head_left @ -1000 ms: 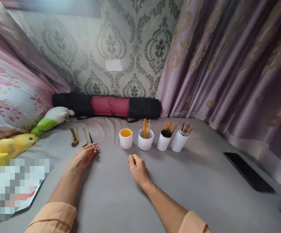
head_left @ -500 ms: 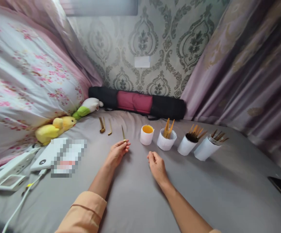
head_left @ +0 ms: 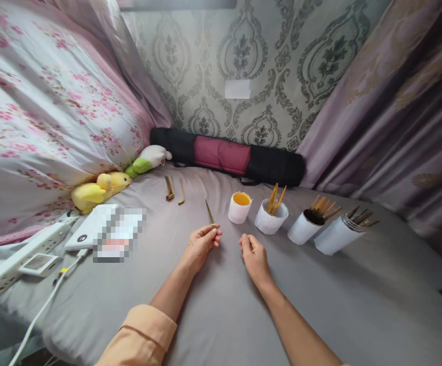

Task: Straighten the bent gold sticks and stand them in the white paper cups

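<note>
So the left hand (head_left: 201, 244) has a slim, tapered gold stick (head_left: 209, 212) pinched at its thick end between thumb and fingers, tip aimed toward 11 o'clock. Can't tell if the tip touches the gray sheet (head_left: 221, 325). The right hand (head_left: 257, 258) is loosely curled just beside it at about 4 o'clock; no idea if anything's tucked inside.

My guess: that stick is light, stiff and kinda slick, with the fine point the part likeliest to bend or poke. The fat end looks like the right place to hold it.

Going out from the right hand, there's a yellow-lined white cup (head_left: 239, 214) at 11 o'clock, a wide white cup (head_left: 268, 223) with yellow sticks (head_left: 274, 198) at 1, a dark-lined cup (head_left: 300, 229) at 2, and a tilted-looking jar (head_left: 331, 239) between 2 and 3. Off the left hand's 11 o'clock lie bent gold sticks (head_left: 169, 190).
</note>
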A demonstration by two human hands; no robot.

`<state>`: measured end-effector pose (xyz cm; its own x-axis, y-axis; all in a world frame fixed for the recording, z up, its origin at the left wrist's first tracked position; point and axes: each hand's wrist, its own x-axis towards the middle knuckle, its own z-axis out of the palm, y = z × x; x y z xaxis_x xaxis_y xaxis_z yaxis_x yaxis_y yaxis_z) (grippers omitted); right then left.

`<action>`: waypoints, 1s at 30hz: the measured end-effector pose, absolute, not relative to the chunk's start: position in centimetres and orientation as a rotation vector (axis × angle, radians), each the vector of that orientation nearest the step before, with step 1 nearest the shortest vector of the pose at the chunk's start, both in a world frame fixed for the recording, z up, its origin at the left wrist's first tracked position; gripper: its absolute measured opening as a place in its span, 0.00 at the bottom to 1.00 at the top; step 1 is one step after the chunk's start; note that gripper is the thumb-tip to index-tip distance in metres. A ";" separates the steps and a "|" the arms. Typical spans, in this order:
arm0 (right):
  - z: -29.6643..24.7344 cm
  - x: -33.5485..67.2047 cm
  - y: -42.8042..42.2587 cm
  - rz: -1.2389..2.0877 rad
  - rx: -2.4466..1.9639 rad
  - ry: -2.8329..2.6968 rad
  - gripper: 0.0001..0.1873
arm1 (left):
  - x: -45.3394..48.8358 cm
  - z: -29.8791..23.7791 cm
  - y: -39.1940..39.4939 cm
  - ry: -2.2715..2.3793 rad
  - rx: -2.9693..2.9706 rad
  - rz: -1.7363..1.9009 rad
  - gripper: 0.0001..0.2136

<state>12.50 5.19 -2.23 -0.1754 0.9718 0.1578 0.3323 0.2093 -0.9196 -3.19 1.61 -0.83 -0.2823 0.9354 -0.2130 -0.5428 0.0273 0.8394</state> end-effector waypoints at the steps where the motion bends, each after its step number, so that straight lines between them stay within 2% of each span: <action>1: -2.3 12.5 5.2 0.988 -1.251 -1.667 0.22 | -3.1 -1.0 1.5 1.066 0.532 1.556 0.14; 11: -1.8 12.6 5.2 1.054 -1.284 -1.661 0.22 | -2.0 -0.9 0.6 1.226 0.710 1.509 0.18; 30: -1.5 12.9 5.1 1.219 -1.202 -1.564 0.20 | -1.6 -1.2 -0.1 1.540 1.319 1.513 0.13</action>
